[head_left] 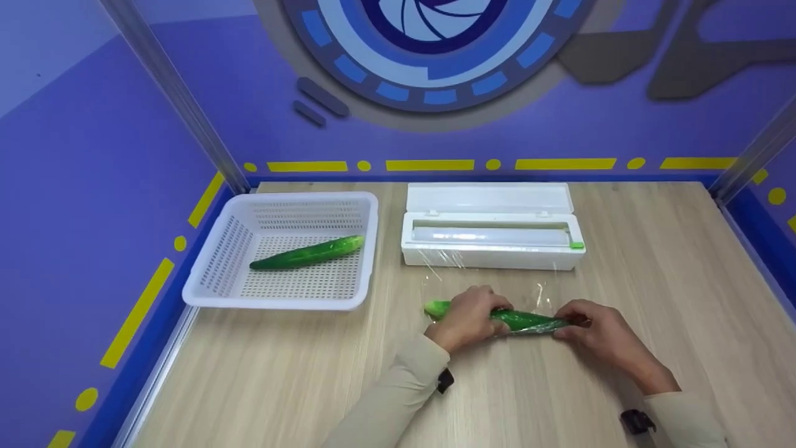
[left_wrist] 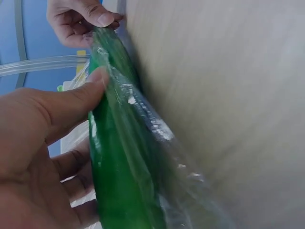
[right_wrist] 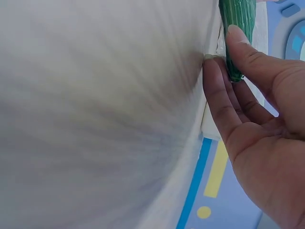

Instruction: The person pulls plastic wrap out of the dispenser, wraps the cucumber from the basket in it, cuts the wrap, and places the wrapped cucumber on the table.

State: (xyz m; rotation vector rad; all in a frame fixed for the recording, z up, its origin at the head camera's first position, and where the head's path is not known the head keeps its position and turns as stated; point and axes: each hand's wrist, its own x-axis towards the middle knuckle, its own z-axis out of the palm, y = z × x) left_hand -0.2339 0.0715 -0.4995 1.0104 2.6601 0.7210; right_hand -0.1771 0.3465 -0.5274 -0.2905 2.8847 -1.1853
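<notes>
Now both hands are working on one cucumber, which is lying sideways in front of the white box, low at the tabletop. The left hand is holding it near the pale end, thumb on one side and fingers on the other, with that end poking out past the knuckles. Over at the dark tip, the right hand is pinching, thumb against fingers. Clear film is clinging along the cucumber, wrinkling and flaring loose at its near side, and more is glinting behind it towards the box. The box is standing open, its lid tilting back, a roll showing inside. Off left, the white basket is holding another cucumber, lying slantwise.
</notes>
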